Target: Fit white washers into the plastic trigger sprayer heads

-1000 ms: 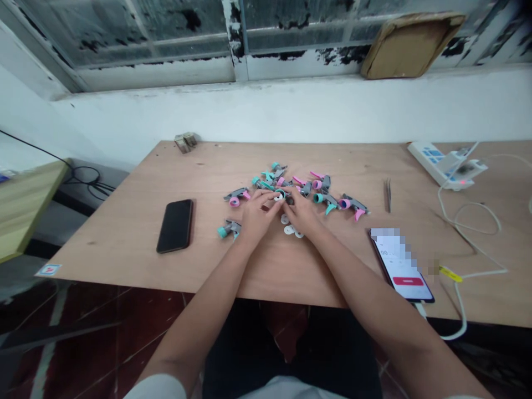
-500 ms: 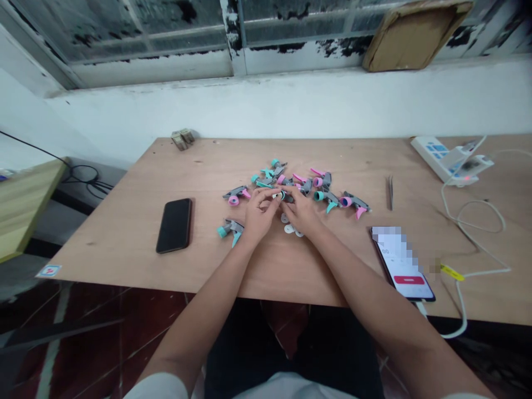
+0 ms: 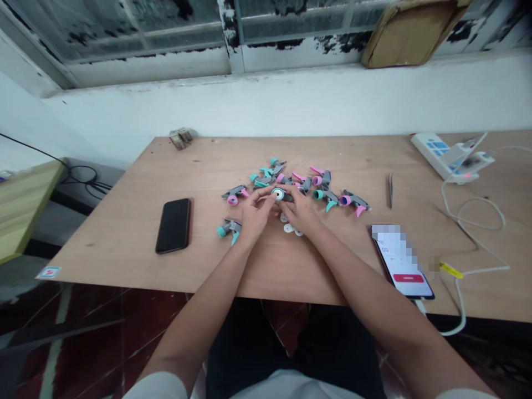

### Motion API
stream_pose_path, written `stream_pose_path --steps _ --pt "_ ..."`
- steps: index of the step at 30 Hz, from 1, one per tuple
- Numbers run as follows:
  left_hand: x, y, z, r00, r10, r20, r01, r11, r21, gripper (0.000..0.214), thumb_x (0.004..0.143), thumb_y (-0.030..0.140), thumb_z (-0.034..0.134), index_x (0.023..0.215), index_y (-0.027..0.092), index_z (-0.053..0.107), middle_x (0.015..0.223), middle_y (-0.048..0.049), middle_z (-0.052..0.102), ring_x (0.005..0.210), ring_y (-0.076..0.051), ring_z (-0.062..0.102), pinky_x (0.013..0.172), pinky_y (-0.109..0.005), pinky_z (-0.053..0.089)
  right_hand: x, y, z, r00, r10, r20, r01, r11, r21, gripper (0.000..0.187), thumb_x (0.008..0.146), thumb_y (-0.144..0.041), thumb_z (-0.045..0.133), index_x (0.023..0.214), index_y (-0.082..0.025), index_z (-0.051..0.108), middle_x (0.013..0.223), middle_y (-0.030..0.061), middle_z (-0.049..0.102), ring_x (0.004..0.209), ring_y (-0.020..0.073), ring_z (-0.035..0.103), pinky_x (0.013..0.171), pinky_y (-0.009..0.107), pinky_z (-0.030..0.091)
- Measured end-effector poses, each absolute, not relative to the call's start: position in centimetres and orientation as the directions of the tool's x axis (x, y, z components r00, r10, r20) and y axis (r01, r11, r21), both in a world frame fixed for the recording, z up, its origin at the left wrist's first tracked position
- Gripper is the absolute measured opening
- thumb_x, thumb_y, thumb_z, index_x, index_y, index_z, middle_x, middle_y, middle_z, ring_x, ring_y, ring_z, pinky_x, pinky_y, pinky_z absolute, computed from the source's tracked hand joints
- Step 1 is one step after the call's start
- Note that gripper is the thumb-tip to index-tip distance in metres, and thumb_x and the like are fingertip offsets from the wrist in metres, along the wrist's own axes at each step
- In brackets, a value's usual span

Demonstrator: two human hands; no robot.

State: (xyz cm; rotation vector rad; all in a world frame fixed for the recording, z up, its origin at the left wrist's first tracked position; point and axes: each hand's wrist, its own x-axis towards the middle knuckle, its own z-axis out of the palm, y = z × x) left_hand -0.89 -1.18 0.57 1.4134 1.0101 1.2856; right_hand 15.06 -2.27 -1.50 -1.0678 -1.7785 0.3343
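1. Squarely in front of us, our left hand (image 3: 252,215) and right hand (image 3: 302,213) meet over the middle of the counter (image 3: 124,233), with their fingertips almost touching.
2. Between them we hold one sprayer head (image 3: 277,194). It is grey with a teal collar, and the collar's round opening, rimmed in white, faces up toward us.
3. Our left fingers (image 3: 262,201) are pinched on the collar side, and our right fingers (image 3: 291,198) are clamped on the grey body. Neither hand is spread open.
4. We hold the sprayer head at the near edge of the heap. We cannot tell whether it is lifted clear of the counter.
5. The pile of sprayer heads (image 3: 322,187), grey with pink or teal parts, lies just behind our hands and trails off to the right.
6. Two pieces sit apart from it. A teal-collared sprayer (image 3: 227,228) lies just beside our left wrist, and a pink-collared sprayer (image 3: 233,195) lies just beyond our left hand.
7. A few white rings (image 3: 292,229) lie flat on the counter, close under our right hand.
8. A black phone (image 3: 173,224) rests face up, well to the left of our hands.
9. To the right, a lit phone (image 3: 405,271) lies near the counter's front edge with a white cable (image 3: 474,221) looping beyond it.
10. Tweezers (image 3: 389,190) lie past the pile's right end, and a power strip (image 3: 440,152) sits at the far right corner.
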Motion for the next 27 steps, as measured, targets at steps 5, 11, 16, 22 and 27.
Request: stream_pose_path --steps 5,11,16,22,27 --pt "-1.2 -1.6 0.8 0.028 0.86 0.51 0.259 -0.499 0.827 0.015 0.088 0.035 0.077 0.096 0.021 0.08 0.107 -0.0079 0.073 0.092 -0.018 0.071 0.067 -0.025 0.06 15.1 -2.3 -1.5 -0.093 0.776 0.624 0.479 0.585 -0.655 0.037 0.104 -0.037 0.051 0.138 -0.023 0.056 0.136 0.015 0.069 0.126 0.0277 0.067 0.108 0.047 0.057" --pt "-1.4 -1.8 0.7 0.056 0.845 0.532 0.316 -0.52 0.794 0.017 0.09 0.035 0.076 0.098 0.023 0.084 0.103 -0.0063 0.073 0.064 -0.009 0.059 0.051 -0.022 0.049 15.2 -2.4 -1.4 -0.094 0.785 0.613 0.474 0.576 -0.665 0.038 0.104 -0.036 0.051 0.14 -0.024 0.055 0.141 0.0151 0.066 0.131 0.0276 0.065 0.111 0.048 0.055" --pt "-1.4 -1.6 0.5 0.038 0.838 0.544 0.322 -0.526 0.787 0.017 0.091 0.034 0.075 0.098 0.023 0.084 0.102 -0.0069 0.075 0.069 -0.011 0.063 0.052 -0.023 0.051 15.3 -2.3 -1.4 -0.11 0.762 0.638 0.487 0.601 -0.634 0.037 0.104 -0.033 0.052 0.139 -0.023 0.055 0.14 0.0157 0.067 0.132 0.0273 0.065 0.112 0.047 0.055" --pt "-1.7 -1.2 0.0 0.052 0.805 0.591 0.285 -0.579 0.764 0.013 0.091 0.031 0.077 0.1 0.024 0.084 0.101 -0.0062 0.077 0.082 -0.015 0.07 0.065 -0.028 0.06 15.4 -1.9 -2.0 -0.136 0.714 0.687 0.484 0.653 -0.583 0.037 0.104 -0.032 0.054 0.14 -0.023 0.057 0.141 0.0158 0.067 0.136 0.0282 0.063 0.115 0.049 0.054" --pt "-1.7 -1.1 -0.1 0.072 0.803 0.591 0.284 -0.585 0.76 0.011 0.092 0.026 0.076 0.098 0.022 0.084 0.099 -0.0063 0.077 0.088 -0.017 0.073 0.071 -0.029 0.062 15.6 -1.6 -2.5 -0.172 0.693 0.7 0.49 0.677 -0.549 0.038 0.104 -0.029 0.053 0.142 -0.023 0.057 0.142 0.0156 0.067 0.139 0.0276 0.062 0.115 0.049 0.055"
